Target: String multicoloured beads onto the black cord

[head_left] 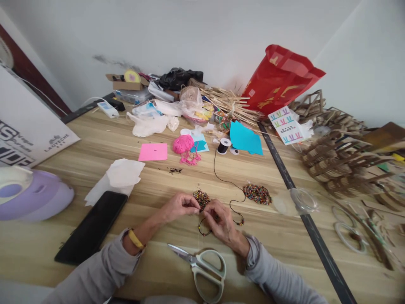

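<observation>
**Tiny beads, thin cord, all fingertips**

So this was peak fiddly. Dead centre of the frame, a bit below the middle, the left hand (181, 207) and right hand (220, 219) nearly met, just in front of a little pile of loose beads (201, 198). Left thumb and fingertips were pinched together, though whatever sat between them was too small to make out. The right thumb and finger looked clamped on a dark cord loop (204, 234) that dipped below with a few beads on it.

Right of centre, black cord (234, 184) wandered down from its spool (224, 146) to a short beaded bit near the right hand. I couldn't tell if that joined the loop, since the hand hid the link. Further right lay a coil of strung beads (257, 194).

My read: the close-up bead-and-cord handling was in hand, either a bead going on or the cord being sorted, couldn't say which. The next move called for a firm pinch on the right, small careful fingertip work on the left, and slack in the cord. The scissors (193, 259), bottom centre, lay untouched, blades pointing upper left.
</observation>
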Motion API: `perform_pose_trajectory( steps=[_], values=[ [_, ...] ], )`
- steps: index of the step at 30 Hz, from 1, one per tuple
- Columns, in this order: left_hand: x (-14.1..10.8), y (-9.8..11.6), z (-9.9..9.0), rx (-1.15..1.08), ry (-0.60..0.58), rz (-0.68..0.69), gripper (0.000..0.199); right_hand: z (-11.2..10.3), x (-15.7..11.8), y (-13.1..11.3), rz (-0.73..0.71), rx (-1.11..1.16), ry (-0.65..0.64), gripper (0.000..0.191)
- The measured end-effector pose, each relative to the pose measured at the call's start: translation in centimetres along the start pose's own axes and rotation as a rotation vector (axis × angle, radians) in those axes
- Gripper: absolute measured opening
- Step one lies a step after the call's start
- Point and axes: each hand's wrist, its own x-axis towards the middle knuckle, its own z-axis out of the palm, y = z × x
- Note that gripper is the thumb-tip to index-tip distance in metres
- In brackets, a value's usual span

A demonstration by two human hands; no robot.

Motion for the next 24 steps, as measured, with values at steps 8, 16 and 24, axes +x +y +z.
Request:
perform_pose_trajectory(
  steps=[8,16,24],
  values=[
    [0.24,-0.53,-0.46,-0.111,-0.063,-0.075,0.024,0.01,-0.01,0.26,-0.053,-0.028,-0.051,0.011],
    [0.35,-0.79,-0.46,-0.089,-0.104,-0.075,0.022,0.13,-0.2,0.54,-0.07,-0.003,-0.067,0.008],
    [0.49,-1.04,-0.64,-0.081,-0.131,-0.063,0.022,0.02,-0.28,0.67,-0.084,-0.007,-0.081,0.008]
  ],
)
